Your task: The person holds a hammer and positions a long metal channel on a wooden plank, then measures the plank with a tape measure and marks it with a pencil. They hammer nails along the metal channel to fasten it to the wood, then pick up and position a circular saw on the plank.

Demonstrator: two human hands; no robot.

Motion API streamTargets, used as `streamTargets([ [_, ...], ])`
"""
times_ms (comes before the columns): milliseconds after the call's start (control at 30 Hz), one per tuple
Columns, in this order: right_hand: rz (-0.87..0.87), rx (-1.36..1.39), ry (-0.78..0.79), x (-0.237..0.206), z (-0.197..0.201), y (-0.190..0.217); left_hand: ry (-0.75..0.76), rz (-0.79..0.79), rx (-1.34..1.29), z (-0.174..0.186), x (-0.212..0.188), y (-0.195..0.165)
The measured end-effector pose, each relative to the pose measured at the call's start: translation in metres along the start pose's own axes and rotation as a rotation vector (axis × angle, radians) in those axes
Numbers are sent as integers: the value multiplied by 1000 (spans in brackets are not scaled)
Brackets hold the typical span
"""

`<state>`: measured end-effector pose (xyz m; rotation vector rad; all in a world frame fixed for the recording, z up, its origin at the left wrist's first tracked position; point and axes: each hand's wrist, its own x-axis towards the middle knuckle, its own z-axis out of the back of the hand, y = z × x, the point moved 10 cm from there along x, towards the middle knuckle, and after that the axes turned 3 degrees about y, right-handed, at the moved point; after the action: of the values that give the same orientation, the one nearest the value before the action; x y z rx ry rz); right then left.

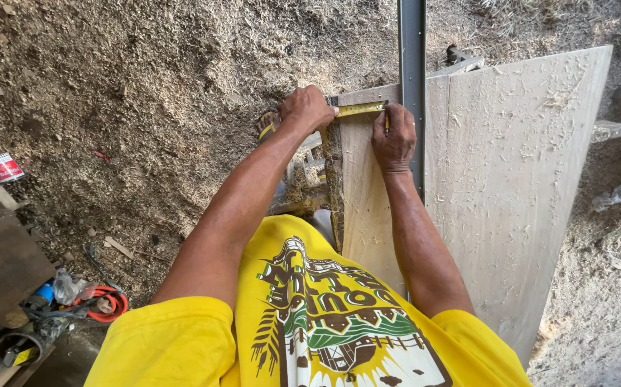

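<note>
Sawdust ground point(146, 79) fills upper left, open. Pale board point(511, 179) at centre-right; left hand point(307, 109) closed, pinning yellow tape measure point(360, 109) at board's left edge, right hand point(394, 136) gripping pencil point(386, 120) beside metal straightedge point(411, 64).

Single view only, from a camera worn on the person's head; it faces steeply down along the torso, so the yellow shirt point(310, 330) fills the near bottom edge and both forearms run away from the lens toward the far centre; the left hand point(307, 109) and right hand point(394, 136) sit at about arm's length, in the upper middle of the frame; the pale wooden board point(511, 186) takes up the right half, running from near to far; the sawdust-covered ground point(146, 86) fills the left and far parts; no second view, so nothing is shared between views.
</note>
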<state>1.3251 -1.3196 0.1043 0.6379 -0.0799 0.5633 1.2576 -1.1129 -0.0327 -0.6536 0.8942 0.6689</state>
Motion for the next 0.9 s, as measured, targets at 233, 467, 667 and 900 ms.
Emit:
streamTargets([
  [233, -13, -8, -32, -1, -3, 3, -19, -31, -16, -2, 4, 0],
  [467, -17, -50, -57, 1, -6, 7, -39, -59, -13, 4, 5, -3],
  [667, -37, -80, -48, 0, -13, 2, -50, -62, -16, 4, 5, -3],
  [900, -48, -93, -45, 1, -17, -2, -33, -36, -11, 5, 6, -2],
])
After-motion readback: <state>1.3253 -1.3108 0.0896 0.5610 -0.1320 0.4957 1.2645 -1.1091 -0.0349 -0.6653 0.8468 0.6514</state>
